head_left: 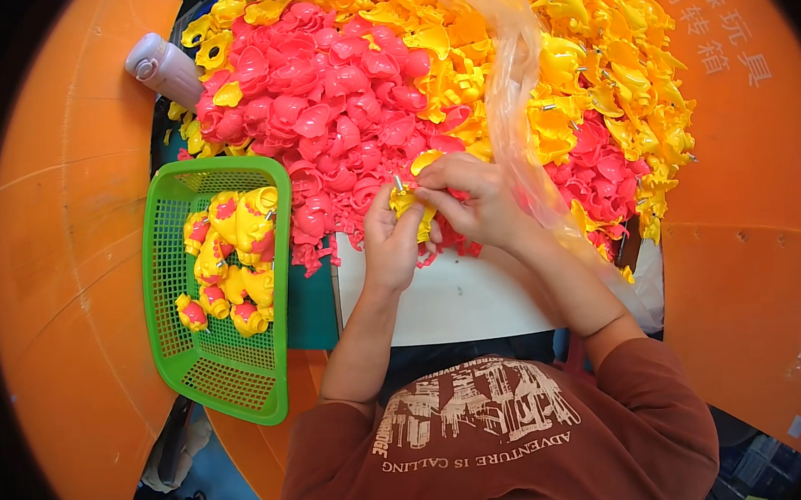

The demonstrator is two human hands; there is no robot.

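Note:
Both hands meet over the near edge of a big heap of plastic parts. My left hand (391, 246) is closed around a small yellow plastic toy part (411, 210), with a silvery metal pin (399, 183) sticking up from it. Fingers of my right hand (471, 199) pinch at the top of the same part, hiding some of it. Right behind the hands lie glossy pink shell pieces (343, 91) and yellow shell pieces (559, 58). A white board (455, 302) lies under my wrists.
A green mesh basket (282, 351) at the left holds several yellow-and-pink assembled toys (233, 252). A pale lidded bottle (165, 69) stands at the far left. Clear plastic film (516, 103) drapes across the heap beside my right forearm. Orange panels (748, 300) flank both sides.

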